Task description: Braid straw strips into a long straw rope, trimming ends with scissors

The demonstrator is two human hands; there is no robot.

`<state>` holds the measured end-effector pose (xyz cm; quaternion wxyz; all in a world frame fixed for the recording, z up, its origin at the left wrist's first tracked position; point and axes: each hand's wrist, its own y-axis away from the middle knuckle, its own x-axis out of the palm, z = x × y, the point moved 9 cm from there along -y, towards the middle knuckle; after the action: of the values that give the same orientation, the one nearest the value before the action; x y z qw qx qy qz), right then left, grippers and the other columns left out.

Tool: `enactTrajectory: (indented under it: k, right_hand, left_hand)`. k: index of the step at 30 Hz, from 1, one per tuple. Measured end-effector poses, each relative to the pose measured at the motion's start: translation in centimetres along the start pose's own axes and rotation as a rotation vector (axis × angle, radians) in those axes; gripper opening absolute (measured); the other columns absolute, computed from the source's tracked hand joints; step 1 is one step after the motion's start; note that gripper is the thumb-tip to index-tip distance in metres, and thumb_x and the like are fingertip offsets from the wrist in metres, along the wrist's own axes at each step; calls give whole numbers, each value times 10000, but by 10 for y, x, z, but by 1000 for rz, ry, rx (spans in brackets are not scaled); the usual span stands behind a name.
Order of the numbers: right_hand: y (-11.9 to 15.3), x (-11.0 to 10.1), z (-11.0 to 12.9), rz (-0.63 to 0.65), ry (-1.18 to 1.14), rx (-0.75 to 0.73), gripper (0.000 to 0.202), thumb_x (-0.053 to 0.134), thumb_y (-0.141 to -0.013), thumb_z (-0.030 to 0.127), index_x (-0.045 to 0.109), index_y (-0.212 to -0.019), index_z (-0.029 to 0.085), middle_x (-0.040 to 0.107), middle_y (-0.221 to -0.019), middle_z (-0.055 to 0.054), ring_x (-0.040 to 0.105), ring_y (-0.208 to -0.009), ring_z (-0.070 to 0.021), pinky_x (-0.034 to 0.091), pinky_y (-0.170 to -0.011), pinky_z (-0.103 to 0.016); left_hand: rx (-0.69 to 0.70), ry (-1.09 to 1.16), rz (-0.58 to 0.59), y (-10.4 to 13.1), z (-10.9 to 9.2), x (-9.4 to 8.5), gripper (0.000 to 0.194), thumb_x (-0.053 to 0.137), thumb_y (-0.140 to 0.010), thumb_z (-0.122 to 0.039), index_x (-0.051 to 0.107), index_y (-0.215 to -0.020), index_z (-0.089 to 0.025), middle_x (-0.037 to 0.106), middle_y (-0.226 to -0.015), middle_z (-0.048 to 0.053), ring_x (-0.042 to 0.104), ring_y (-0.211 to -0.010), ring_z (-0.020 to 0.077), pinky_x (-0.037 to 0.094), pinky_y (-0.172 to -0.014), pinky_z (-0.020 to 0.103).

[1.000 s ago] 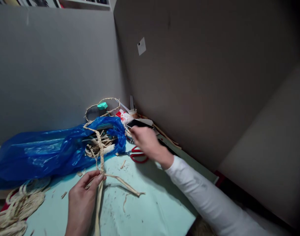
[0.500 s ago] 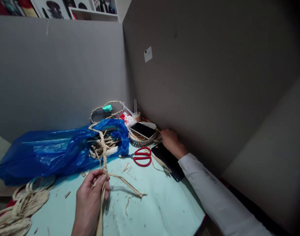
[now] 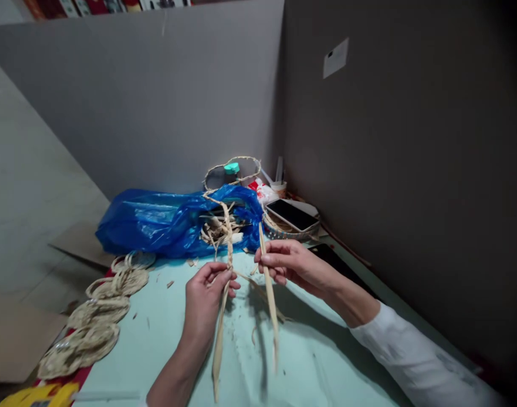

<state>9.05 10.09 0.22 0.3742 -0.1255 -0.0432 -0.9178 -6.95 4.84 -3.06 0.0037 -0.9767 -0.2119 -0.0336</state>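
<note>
Braid (image 3: 230, 251) of pale, knobbly fiber is pinched in the person's left hand (image 3: 207, 297) above the mint-green desk (image 3: 165, 339), running up over a glossy, crinkled blue plastic bag (image 3: 156, 220). Fingertips of the right hand (image 3: 292, 263) clasp a flat, tapering strip (image 3: 270, 294). Looped fiber bundles (image 3: 99, 311) line the desk's left edge; smooth gray panels (image 3: 199, 102) meet in a corner behind.

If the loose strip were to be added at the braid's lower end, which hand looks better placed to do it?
Probably the right hand: it pinches the loose strip close beside the braid, while the left hand is occupied pinching the braid's lower end.
</note>
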Motion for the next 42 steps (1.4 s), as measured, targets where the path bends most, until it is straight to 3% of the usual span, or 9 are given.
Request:
enactTrajectory:
  k: [6, 10, 16, 21, 24, 28, 33, 37, 42]
  right_hand:
    - [-2, 30, -32, 116, -66, 89, 277, 699, -793, 383, 645, -843, 116, 670, -770, -62, 631, -673, -119, 499, -610, -217]
    - [-5, 34, -40, 43, 17, 47, 247, 696, -799, 355, 647, -802, 114, 623, -694, -18, 555, -572, -77, 462, -552, -193]
    - [-1, 32, -33, -84, 129, -52, 146, 653, -817, 302, 627, -814, 158, 643, -729, -27, 585, -637, -144, 476, -551, -261]
    - [4, 19, -16, -255, 328, -253, 40, 726, -733, 201, 691, -719, 186, 612, -945, -36, 579, -953, -185, 427, -897, -329]
    - [4, 16, -19, -301, 377, -252, 49, 734, -720, 212, 693, -706, 188, 566, -1080, -51, 535, -1076, -212, 374, -973, -353]
    - [0, 16, -24, -293, 355, -263, 82, 708, -736, 205, 639, -709, 170, 596, -1018, -54, 558, -1011, -204, 397, -929, -347]
    - [-5, 13, -38, -255, 208, -200, 144, 694, -762, 253, 583, -798, 169, 599, -795, -8, 569, -754, -156, 451, -699, -284]
    - [-5, 9, -32, -263, 298, -200, 156, 688, -761, 227, 576, -857, 178, 609, -812, 2, 567, -761, -150, 449, -687, -263]
    - [-9, 18, -25, -67, 354, -210, 65, 633, -814, 226, 641, -843, 168, 636, -832, -14, 573, -778, -154, 452, -726, -267]
  left_hand:
    - [-20, 14, -3, 4, -4, 6, 178, 714, -701, -236, 607, -803, -137, 689, -663, 8, 626, -543, 108, 500, -541, 204]
    - [-9, 5, -9, 7, -7, 6, 146, 721, -684, -205, 626, -775, -143, 680, -646, -8, 623, -557, 102, 481, -532, 182]
    - [16, -72, 10, 7, -4, 6, 120, 712, -706, -211, 652, -791, -150, 687, -674, -5, 630, -614, 108, 485, -589, 191]
    - [36, -72, 72, 9, -4, 13, 117, 714, -727, -229, 675, -815, -162, 707, -766, 0, 643, -719, 112, 484, -658, 186]
    - [13, -50, 111, 11, -3, 18, 129, 726, -720, -228, 679, -819, -160, 709, -773, 3, 641, -724, 114, 484, -663, 186]
    - [-21, 2, 165, 12, -2, 21, 139, 714, -732, -215, 682, -854, -155, 723, -809, 19, 650, -728, 122, 497, -682, 199]
    - [-6, 5, 249, 15, -5, 24, 191, 695, -784, -258, 694, -953, -170, 734, -910, 29, 667, -801, 131, 507, -738, 202]
    - [-35, 28, 273, 16, -6, 27, 225, 761, -718, -225, 694, -924, -166, 738, -887, 22, 681, -785, 140, 527, -726, 206]
    - [-39, 30, 298, 15, -9, 30, 209, 737, -727, -173, 703, -933, -163, 747, -922, 33, 696, -792, 150, 547, -748, 225]
